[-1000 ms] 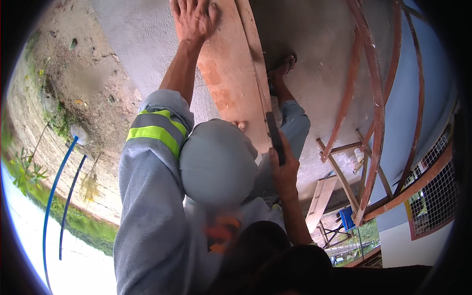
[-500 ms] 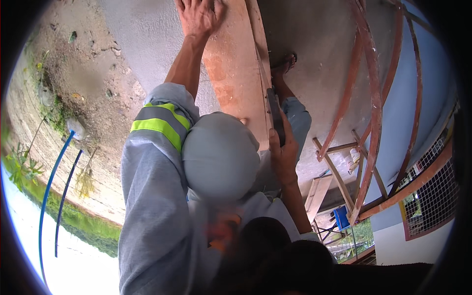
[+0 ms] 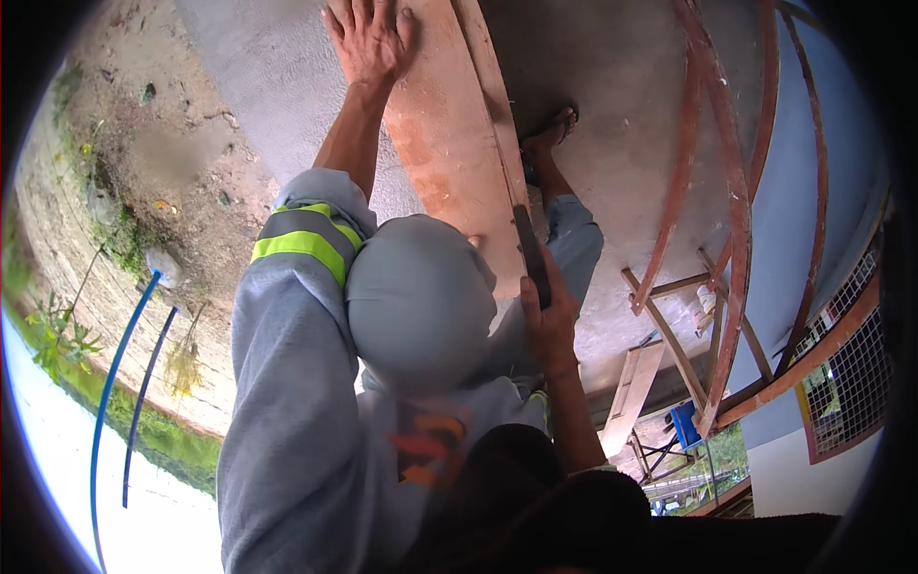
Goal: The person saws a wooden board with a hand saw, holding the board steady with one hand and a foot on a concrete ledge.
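Note:
My left hand (image 3: 370, 43) lies flat on a long, pale brown wooden board (image 3: 445, 124), fingers stretched out. In my right hand (image 3: 553, 325), closed around it, is a long, narrow dark tool (image 3: 532, 253). The tool sits along the board's right edge; its exact kind cannot be made out. My bent knee (image 3: 421, 301), in grey cloth, covers the near part of the board, and a toe shows just beyond it. To the right of the board, my other leg stretches out, its sandaled foot (image 3: 550, 132) on the concrete.
Grey concrete floor (image 3: 612, 143) lies around the board, with bare soil and stones (image 3: 143, 143) to the left. At right, reddish-brown curved timbers (image 3: 732, 191) stand by a blue wall. A wooden trestle (image 3: 674, 344), a plank (image 3: 631, 387) and a blue container (image 3: 685, 424) are at lower right.
My right hand has drawn the dark tool back along the board's edge, toward my body. My left hand stays flat on the board. The view has shifted slightly.

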`<state>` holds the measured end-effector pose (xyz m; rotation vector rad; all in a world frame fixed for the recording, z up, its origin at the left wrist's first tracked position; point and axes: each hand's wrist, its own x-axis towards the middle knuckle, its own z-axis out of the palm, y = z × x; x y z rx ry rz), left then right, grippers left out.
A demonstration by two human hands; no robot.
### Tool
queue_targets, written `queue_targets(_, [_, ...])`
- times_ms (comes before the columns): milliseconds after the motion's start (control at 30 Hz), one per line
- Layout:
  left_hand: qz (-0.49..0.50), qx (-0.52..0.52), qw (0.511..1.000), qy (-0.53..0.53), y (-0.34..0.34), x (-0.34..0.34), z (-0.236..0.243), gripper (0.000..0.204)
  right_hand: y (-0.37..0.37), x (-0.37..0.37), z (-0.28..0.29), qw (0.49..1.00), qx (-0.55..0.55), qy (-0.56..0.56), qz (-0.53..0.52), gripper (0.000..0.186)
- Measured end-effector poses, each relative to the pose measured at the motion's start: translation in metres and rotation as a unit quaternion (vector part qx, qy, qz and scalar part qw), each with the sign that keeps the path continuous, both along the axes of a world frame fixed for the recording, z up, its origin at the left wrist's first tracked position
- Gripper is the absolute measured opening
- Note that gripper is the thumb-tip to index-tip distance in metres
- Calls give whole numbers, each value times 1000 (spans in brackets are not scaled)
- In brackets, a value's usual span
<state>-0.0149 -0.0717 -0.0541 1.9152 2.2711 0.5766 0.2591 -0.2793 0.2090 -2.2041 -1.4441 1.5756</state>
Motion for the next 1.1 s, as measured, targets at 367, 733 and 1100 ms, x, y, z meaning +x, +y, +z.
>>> queue_targets(367, [18,-3,1000,16,-1,-13,0,68,-18,12,91,999,-37,-4,25,60])
queue_targets(733, [23,4,1000,-1,-5,-12,-10,67,-6,8,18,1000,-15,-17,15,56])
queue_targets(1100, [1,19,999,-33,6,16,-10,69,47,-13,-68,999,52,9,-12,56])
